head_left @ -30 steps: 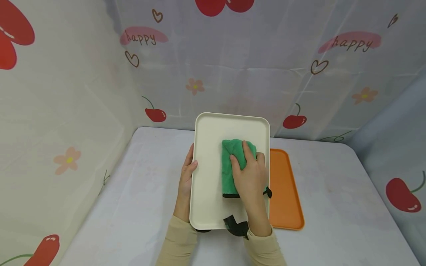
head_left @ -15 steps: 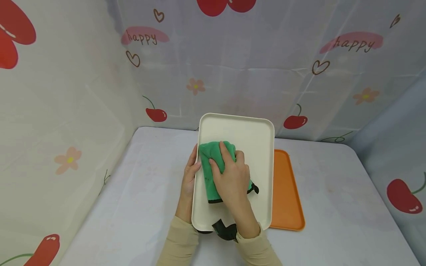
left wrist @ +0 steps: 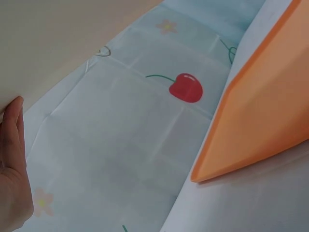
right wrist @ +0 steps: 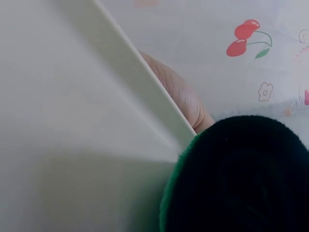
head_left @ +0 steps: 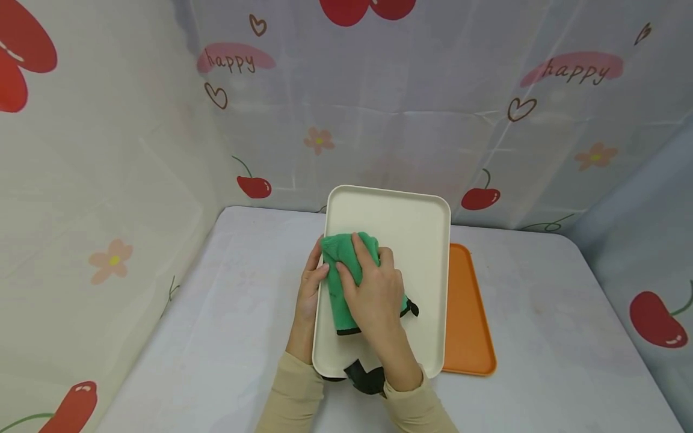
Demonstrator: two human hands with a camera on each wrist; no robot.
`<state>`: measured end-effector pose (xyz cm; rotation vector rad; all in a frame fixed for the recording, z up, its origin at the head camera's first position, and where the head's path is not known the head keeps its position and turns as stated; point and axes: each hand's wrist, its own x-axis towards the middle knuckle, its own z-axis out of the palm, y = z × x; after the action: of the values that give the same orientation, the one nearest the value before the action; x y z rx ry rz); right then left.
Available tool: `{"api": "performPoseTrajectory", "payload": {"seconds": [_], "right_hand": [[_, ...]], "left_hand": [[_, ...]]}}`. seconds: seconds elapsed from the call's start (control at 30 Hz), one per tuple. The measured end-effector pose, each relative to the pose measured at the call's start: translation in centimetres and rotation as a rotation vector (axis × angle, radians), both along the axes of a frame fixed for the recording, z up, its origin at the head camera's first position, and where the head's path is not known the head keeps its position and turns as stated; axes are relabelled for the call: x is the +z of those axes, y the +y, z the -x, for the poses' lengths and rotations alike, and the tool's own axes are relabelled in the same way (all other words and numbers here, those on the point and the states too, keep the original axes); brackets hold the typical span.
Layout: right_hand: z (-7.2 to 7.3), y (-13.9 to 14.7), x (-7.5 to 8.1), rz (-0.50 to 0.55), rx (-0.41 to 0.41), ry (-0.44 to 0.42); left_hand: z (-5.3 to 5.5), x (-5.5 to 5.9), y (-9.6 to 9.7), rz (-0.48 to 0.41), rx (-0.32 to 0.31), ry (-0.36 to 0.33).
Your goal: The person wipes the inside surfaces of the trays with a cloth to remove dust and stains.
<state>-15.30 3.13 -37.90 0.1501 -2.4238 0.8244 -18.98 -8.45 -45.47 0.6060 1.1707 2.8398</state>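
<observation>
A cream rectangular tray (head_left: 417, 270) is held up over the table, its inside towards the head camera. My left hand (head_left: 310, 288) grips its left side, thumb at the rim and the other fingers mostly hidden behind. In the left wrist view that hand (left wrist: 13, 169) lies against the tray's underside (left wrist: 58, 43). With bent fingers my right hand (head_left: 376, 297) holds a folded green cloth (head_left: 338, 300) with dark edging on the tray's left part. The right wrist view has the cloth (right wrist: 241, 183) large and dark, meeting the tray's rim near the left hand (right wrist: 176, 92).
An orange tray (head_left: 468, 313) lies on the white-covered table (head_left: 547, 313), partly hidden behind the cream one. Printed curtains (head_left: 379, 138) with cherries and flowers stand behind and at both sides. A black strap (head_left: 365, 379) hangs at the right wrist.
My right hand has moved the green cloth leftwards across the cream tray, from right of its middle to its left rim. The tray has shifted slightly right, the left hand with it.
</observation>
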Motion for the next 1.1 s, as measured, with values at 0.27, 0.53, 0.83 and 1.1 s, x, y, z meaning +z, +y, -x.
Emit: {"api": "performPoseTrajectory", "payload": {"seconds": [0.27, 0.53, 0.83, 1.1], "right_hand": [[0.1, 1.1, 0.0, 0.056, -0.008, -0.040], [0.5, 3.1, -0.3, 0.160, -0.052, -0.088], [0.7, 6.3, -0.5, 0.273, -0.171, -0.261], [0.8, 8.1, -0.9, 0.290, -0.245, -0.256]], "left_hand": [[0.0, 0.0, -0.1, 0.009, 0.011, -0.011], [0.1, 0.2, -0.7, 0.006, 0.029, -0.009], [0.1, 0.4, -0.9, -0.013, 0.028, -0.003], [0.1, 0.4, -0.9, -0.051, 0.010, -0.003]]}}
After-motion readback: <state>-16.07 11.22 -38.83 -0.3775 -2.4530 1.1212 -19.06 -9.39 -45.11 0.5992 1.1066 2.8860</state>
